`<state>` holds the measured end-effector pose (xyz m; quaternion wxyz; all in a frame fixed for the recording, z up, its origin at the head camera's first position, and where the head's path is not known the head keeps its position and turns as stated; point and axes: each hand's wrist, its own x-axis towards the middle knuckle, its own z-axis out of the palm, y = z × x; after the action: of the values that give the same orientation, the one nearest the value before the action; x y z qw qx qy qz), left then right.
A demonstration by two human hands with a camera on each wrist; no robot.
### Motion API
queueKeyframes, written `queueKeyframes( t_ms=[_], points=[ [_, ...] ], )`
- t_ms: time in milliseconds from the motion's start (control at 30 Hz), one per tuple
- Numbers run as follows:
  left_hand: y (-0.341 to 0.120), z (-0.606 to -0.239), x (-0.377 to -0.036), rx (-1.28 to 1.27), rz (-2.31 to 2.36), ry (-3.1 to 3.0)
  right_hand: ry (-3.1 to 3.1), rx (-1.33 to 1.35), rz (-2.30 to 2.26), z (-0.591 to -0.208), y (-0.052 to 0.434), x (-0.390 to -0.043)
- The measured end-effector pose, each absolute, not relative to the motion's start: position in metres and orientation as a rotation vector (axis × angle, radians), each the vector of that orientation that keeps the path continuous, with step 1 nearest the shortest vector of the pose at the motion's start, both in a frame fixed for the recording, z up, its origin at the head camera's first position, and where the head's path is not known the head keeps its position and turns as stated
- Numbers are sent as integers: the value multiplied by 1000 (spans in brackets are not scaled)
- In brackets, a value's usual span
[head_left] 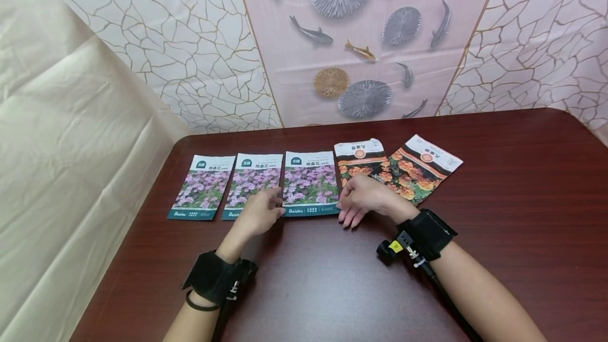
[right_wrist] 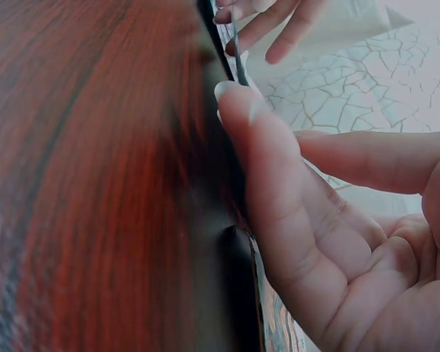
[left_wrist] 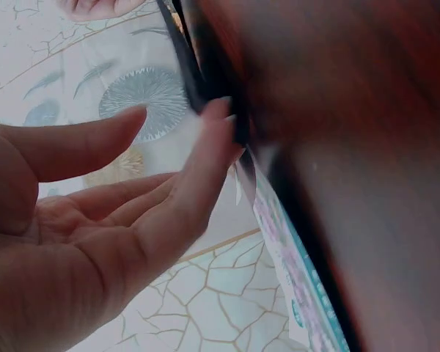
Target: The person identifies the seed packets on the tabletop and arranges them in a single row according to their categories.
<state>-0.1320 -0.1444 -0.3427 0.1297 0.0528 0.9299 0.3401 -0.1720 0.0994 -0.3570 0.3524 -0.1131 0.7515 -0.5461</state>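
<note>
Three purple-flower seed packets lie in a row on the dark wooden table (head_left: 499, 199): the left one (head_left: 201, 188), the middle one (head_left: 253, 181) and the right one (head_left: 311, 183). My left hand (head_left: 260, 213) lies over the middle packet's lower corner, its fingertips touching the right packet's left edge. My right hand (head_left: 363, 199) touches that packet's right edge and rests on an orange-flower packet (head_left: 359, 160). In the left wrist view, my left hand's straight fingers (left_wrist: 198, 169) press a packet edge (left_wrist: 293, 257). The right wrist view shows my right hand's fingers (right_wrist: 279, 169) flat along an edge.
A second orange-flower packet (head_left: 420, 168) lies tilted, overlapping the first one's right side. A patterned backdrop (head_left: 342, 57) rises behind the table, and a cream cloth (head_left: 62, 162) hangs past its left edge. Bare tabletop (head_left: 323, 278) stretches between my forearms and to the right.
</note>
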Motion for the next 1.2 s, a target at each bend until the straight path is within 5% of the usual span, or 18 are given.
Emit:
queueKeyframes(
  t_ms=[333,700,1200],
  points=[
    [-144,-339,-129,174,860,2756,1995,-326,-1387,-359,100,-171],
    [-135,-341,-121,597,674,2696,2090,-334,-1378,-356,101,-170],
    [-137,-343,-118,658,591,2600,2054,-413,-1341,-357,98,-169]
  ],
)
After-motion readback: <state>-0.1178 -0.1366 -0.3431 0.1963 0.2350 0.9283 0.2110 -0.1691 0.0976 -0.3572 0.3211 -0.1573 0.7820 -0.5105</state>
